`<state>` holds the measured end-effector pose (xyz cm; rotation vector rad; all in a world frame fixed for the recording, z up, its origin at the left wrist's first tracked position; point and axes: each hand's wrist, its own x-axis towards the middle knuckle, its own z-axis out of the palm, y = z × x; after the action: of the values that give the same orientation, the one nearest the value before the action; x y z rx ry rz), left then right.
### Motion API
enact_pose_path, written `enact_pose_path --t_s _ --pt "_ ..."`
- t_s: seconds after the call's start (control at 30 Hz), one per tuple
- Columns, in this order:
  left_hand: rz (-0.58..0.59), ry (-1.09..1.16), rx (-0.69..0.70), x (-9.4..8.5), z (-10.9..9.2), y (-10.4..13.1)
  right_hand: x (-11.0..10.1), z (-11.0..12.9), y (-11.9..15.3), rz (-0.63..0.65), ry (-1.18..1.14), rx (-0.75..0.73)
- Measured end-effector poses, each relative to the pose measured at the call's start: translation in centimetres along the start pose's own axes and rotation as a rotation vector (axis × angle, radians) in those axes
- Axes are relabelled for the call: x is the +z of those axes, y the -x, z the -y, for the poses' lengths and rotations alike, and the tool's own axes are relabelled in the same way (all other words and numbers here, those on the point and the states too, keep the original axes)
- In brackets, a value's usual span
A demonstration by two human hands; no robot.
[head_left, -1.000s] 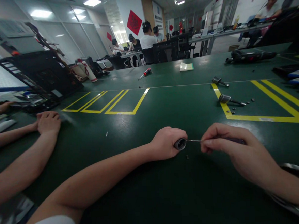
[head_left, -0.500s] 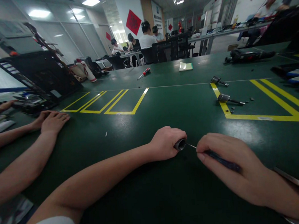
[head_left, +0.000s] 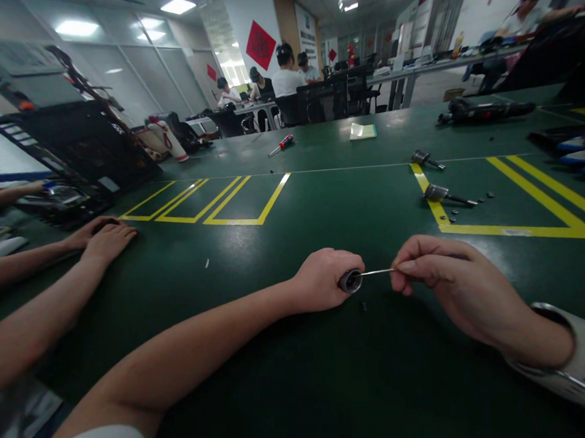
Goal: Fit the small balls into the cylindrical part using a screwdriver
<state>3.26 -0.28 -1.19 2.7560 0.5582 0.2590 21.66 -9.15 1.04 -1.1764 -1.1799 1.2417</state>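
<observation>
My left hand (head_left: 327,280) is wrapped round a dark hollow cylinder (head_left: 351,281), whose open end faces right. My right hand (head_left: 441,272) pinches a thin tool, its fingers closed near the thin metal shaft (head_left: 376,272). The shaft's left end reaches the cylinder's opening; its exact tip is hidden. Whatever part of the handle lies within my right palm is mostly out of sight. A small dark piece (head_left: 363,305) lies on the green table just below the cylinder.
Two metal parts with shafts (head_left: 437,193) (head_left: 421,157) and several small rings lie by yellow tape at the right. A red screwdriver (head_left: 286,141), a notepad (head_left: 363,130) and a black power tool (head_left: 485,110) are farther back. Another person's hands (head_left: 106,238) rest at left.
My right hand has turned and risen slightly, its wrist now more visible. The tool's shaft is more level and shows more length. The other person's hands at far left moved slightly.
</observation>
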Motion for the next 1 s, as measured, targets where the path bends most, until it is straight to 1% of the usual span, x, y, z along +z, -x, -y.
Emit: enact_pose_path --t_s 0.1,0.17,0.23,0.33,0.4,0.47,0.57,0.67,1.0 --pt "-0.016 0.006 0.012 0.1 0.1 0.0 -0.2 0.0 -0.1 -0.009 0.019 -0.022" --pt "-0.023 0.006 0.015 0.2 0.1 0.0 -0.3 0.0 0.0 0.000 0.079 -0.061" --pt "-0.019 -0.007 0.004 0.2 0.1 -0.1 -0.3 0.1 0.3 0.015 0.206 -0.109" --pt "0.000 -0.041 -0.010 0.2 0.0 -0.2 0.0 0.4 0.8 0.027 0.457 -0.204" --pt "0.009 -0.054 -0.009 0.1 -0.1 -0.2 0.2 0.5 1.0 0.033 0.538 -0.230" --pt "0.010 -0.051 -0.002 0.1 -0.1 -0.2 0.1 0.4 0.8 0.049 0.484 -0.193" --pt "0.000 -0.032 0.001 0.2 -0.1 -0.1 -0.5 -0.1 0.4 0.068 0.284 -0.116" --pt "-0.015 -0.010 -0.004 0.1 -0.1 -0.1 -0.9 -0.7 0.0 0.084 0.161 -0.093" --pt "-0.027 0.036 -0.057 -0.1 -0.2 -0.2 -1.1 -0.7 0.1 0.073 0.121 -0.076"
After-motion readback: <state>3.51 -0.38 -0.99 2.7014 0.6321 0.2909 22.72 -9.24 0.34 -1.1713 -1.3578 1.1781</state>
